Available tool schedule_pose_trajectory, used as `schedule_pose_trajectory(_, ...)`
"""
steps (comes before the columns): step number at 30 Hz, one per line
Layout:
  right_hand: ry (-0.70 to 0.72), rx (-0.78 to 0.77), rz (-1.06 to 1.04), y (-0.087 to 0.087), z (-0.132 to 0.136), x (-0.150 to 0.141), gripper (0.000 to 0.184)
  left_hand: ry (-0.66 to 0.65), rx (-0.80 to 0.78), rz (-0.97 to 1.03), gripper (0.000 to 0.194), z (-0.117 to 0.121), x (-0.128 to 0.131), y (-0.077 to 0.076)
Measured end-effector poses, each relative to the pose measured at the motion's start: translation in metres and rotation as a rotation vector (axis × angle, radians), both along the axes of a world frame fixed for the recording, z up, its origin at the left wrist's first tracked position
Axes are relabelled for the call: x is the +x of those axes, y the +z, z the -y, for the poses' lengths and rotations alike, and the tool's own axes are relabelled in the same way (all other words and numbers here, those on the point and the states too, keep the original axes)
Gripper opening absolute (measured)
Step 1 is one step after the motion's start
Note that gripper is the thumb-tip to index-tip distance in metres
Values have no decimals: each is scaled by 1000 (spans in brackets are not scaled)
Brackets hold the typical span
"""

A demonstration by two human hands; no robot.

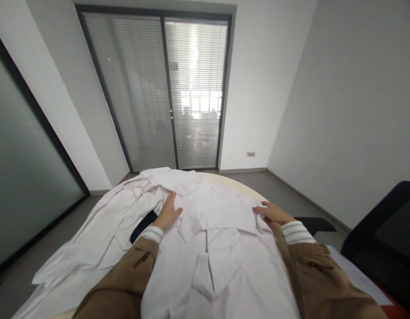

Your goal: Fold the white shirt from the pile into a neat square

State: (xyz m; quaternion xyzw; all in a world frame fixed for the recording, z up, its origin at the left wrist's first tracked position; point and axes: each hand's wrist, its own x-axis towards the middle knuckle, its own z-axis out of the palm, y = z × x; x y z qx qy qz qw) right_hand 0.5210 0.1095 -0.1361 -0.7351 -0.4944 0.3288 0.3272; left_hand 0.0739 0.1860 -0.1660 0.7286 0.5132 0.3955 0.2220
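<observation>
A white shirt (218, 248) lies spread over a round table (238, 184) in front of me, collar towards me. My left hand (169, 212) rests flat on the cloth left of the collar, fingers stretched out. My right hand (273, 213) presses on the shirt's right shoulder edge, fingers extended and lying on the fabric. Both arms wear brown sleeves with striped cuffs. A second white garment (102, 235) lies crumpled to the left, partly over a dark patch (143, 223).
A black office chair (387, 239) stands at the right, close to the table. Glass sliding doors with blinds (165, 93) fill the far wall. A dark glass partition (22, 168) runs along the left. Grey floor surrounds the table.
</observation>
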Motion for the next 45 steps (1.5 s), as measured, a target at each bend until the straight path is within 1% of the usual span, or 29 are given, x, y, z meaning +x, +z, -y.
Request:
schedule_pose_trajectory(2, 30, 45, -12, -4, 4, 3, 59, -25, 36, 6, 85, 3, -3, -1)
schedule_pose_trajectory(3, -5, 104, 0, -7, 5, 3, 65, -28, 39, 3, 86, 5, -4, 0)
schedule_pose_trajectory(5, -112, 214, 43, -14, 5, 3, 70, -5, 1, -5, 83, 13, -5, 4)
schedule_pose_trajectory(7, -163, 264, 53, -20, 5, 2, 71, 26, -65, -2, 79, 24, -7, 10)
schedule_pose_trajectory(8, -159, 268, 45, -23, 4, 2, 73, 34, -96, -9, 78, 30, -8, 13)
schedule_pose_trajectory(11, -48, 266, 38, -29, 4, 5, 83, 58, -132, -108, 75, 51, -14, 19)
schedule_pose_trajectory(14, 142, 310, 135, -31, 6, 9, 91, 67, -97, -200, 67, 66, -23, 21)
schedule_pose_trajectory(16, 183, 331, 220, -30, 9, 7, 85, 57, -42, -163, 56, 72, -29, 19)
schedule_pose_trajectory(18, 137, 316, 316, -25, 13, -1, 74, 72, -17, -78, 47, 74, -35, 14)
schedule_pose_trajectory(20, 70, 313, 444, -14, 21, -15, 67, 109, -52, 12, 45, 76, -41, 9)
schedule_pose_trajectory(22, 57, 374, 574, 2, 36, -35, 64, 130, -104, 64, 50, 78, -45, 4)
schedule_pose_trajectory(23, 102, 431, 603, 12, 46, -48, 59, 125, -118, 69, 52, 80, -46, 2)
schedule_pose_trajectory(24, 213, 478, 605, 21, 58, -63, 52, 112, -122, 59, 55, 82, -47, 0)
schedule_pose_trajectory(25, 368, 507, 585, 30, 71, -78, 46, 97, -117, 40, 57, 84, -48, 0)
schedule_pose_trajectory(26, 560, 519, 551, 37, 86, -95, 47, 81, -109, 18, 57, 87, -48, 0)
schedule_pose_trajectory(27, 758, 519, 528, 43, 100, -112, 56, 70, -95, 0, 57, 90, -48, 0)
schedule_pose_trajectory(28, 910, 515, 538, 47, 113, -128, 69, 64, -77, -16, 54, 93, -48, 1)
schedule_pose_trajectory(29, 995, 520, 577, 50, 125, -142, 76, 61, -58, -30, 51, 95, -48, 2)
schedule_pose_trajectory(30, 1030, 543, 624, 51, 135, -153, 70, 57, -41, -42, 48, 97, -48, 2)
schedule_pose_trajectory(31, 1052, 576, 663, 52, 141, -161, 52, 50, -25, -51, 44, 99, -47, 3)
schedule_pose_trajectory(32, 1052, 611, 687, 54, 145, -166, 40, 46, -11, -57, 42, 100, -48, 3)
schedule_pose_trajectory(34, 961, 682, 679, 59, 146, -164, 30, 50, 11, -52, 38, 102, -48, 2)
schedule_pose_trajectory(37, 653, 739, 537, 70, 140, -144, 22, 70, 20, -10, 38, 101, -51, -1)
schedule_pose_trajectory(39, 405, 701, 476, 76, 139, -131, 18, 74, 1, 20, 41, 101, -52, -2)
schedule_pose_trajectory(40, 297, 640, 482, 76, 140, -126, 18, 73, -10, 29, 43, 101, -53, -3)
schedule_pose_trajectory(41, 226, 552, 502, 75, 142, -123, 20, 70, -17, 30, 44, 101, -52, -3)
schedule_pose_trajectory(42, 206, 450, 523, 72, 145, -122, 23, 70, -16, 26, 45, 101, -52, -3)
schedule_pose_trajectory(43, 232, 355, 530, 68, 149, -123, 28, 71, -8, 19, 45, 101, -51, -2)
schedule_pose_trajectory(45, 344, 258, 513, 55, 157, -125, 35, 77, 10, 5, 46, 102, -49, -1)
